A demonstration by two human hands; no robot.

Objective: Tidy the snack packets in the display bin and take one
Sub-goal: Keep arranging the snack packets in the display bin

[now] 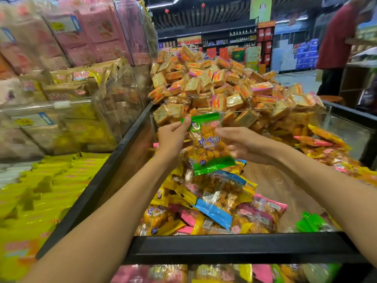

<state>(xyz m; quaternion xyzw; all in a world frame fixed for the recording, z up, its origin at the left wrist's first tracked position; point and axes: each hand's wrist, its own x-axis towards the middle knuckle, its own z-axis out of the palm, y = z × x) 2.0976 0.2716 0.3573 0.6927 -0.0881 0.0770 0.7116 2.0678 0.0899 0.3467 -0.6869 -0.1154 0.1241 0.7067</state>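
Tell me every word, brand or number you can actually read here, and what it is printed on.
"IPAI": part of a word, on the gold packets in the clear bin.
Green-ended clear snack packet, pinched by the left hand: red Chinese characters, too distorted to read.
Pink packs behind clear panels: script blurred.
White-and-blue price cards: blurred.
Back-wall store signs: too small.

A heap of orange-and-pink cracker packs (214, 82) rises behind a clear divider (265, 111). To the left, clear bins hold gold-wrapped packs (69, 84) and, higher up, pink packs (98, 31). Yellow packets (40, 193) fill the low bin at far left. In the background stand dark shelves of bottles (230, 37) and stacked blue cases (306, 52). A person in a red top (336, 37) stands at the far right.
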